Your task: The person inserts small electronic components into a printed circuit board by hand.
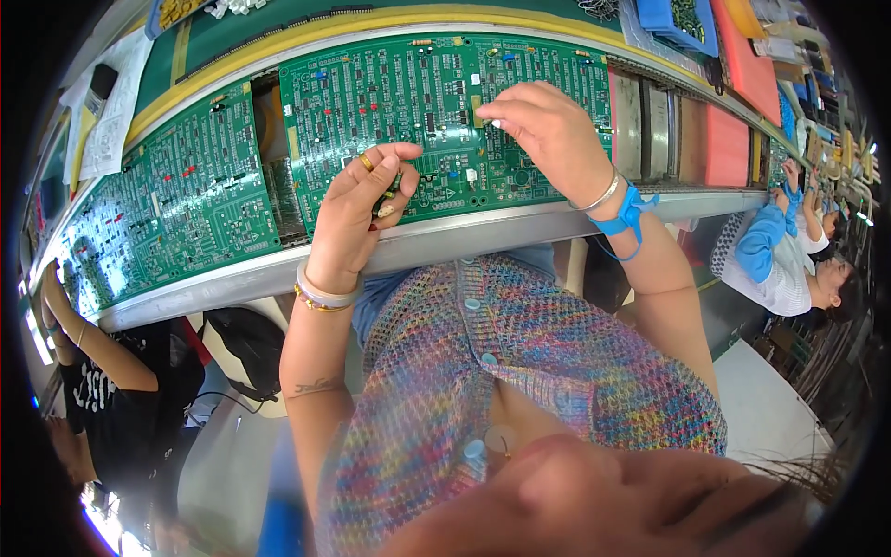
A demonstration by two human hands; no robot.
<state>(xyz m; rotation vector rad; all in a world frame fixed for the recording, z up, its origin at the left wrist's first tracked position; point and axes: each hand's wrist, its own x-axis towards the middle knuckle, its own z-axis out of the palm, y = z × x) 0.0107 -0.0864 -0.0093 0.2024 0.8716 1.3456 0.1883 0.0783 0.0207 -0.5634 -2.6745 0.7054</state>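
A green circuit board filled with small components lies on the metal-edged line in front of me. My left hand is over its near left part, fingers curled around several small dark and greenish electronic components. Over the right half of the board, my right hand has its thumb and index finger pinched together near a tan strip. A tiny white spot shows at those fingertips; whether it is a part or a nail, I cannot tell. A blue strap circles my right wrist.
Another populated circuit board lies to the left. A metal rail runs along the near edge. At the far right are a blue bin of small parts and pink foam. Co-workers are at both sides; paper sheets lie far left.
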